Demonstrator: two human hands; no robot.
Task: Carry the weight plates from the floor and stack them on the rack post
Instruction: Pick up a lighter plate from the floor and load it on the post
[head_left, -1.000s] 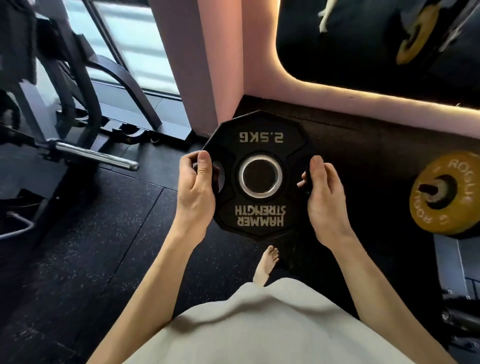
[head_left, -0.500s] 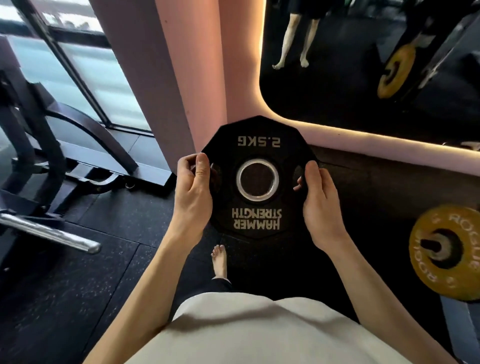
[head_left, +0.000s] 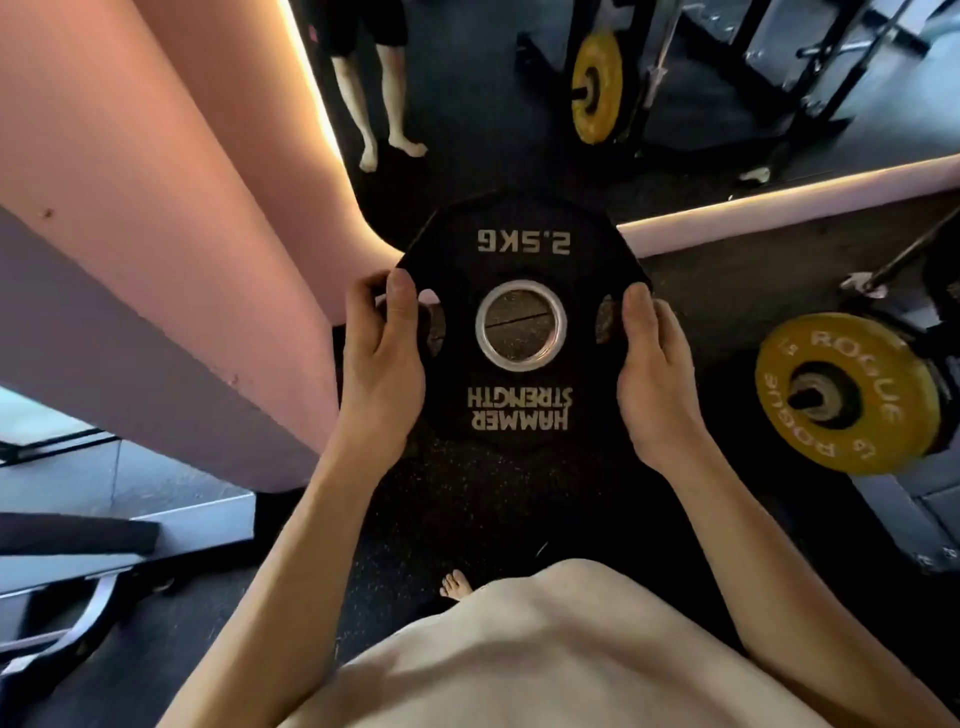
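Dark speckled rubber flooring (head_left: 467, 519) runs up to a pink wall (head_left: 156, 234) on the left and a wall mirror (head_left: 519, 104) with a glowing lit edge ahead. Held up in front of the person's chest, above the floor, is a black weight plate (head_left: 522, 400) marked 2.5KG and HAMMER STRENGTH, the lettering upside down from this viewpoint, its flat face toward the camera and the floor showing through its metal-ringed centre hole. The left hand (head_left: 382, 364) grips the plate's left edge, thumb on the face beside a grip slot and fingers curled behind. The right hand (head_left: 652, 379) grips the right edge the same way. To the right, well apart from the held plate, a yellow plate (head_left: 852, 400) lettered ROGUE sits on a barbell end. A bare foot (head_left: 456, 584) shows below.
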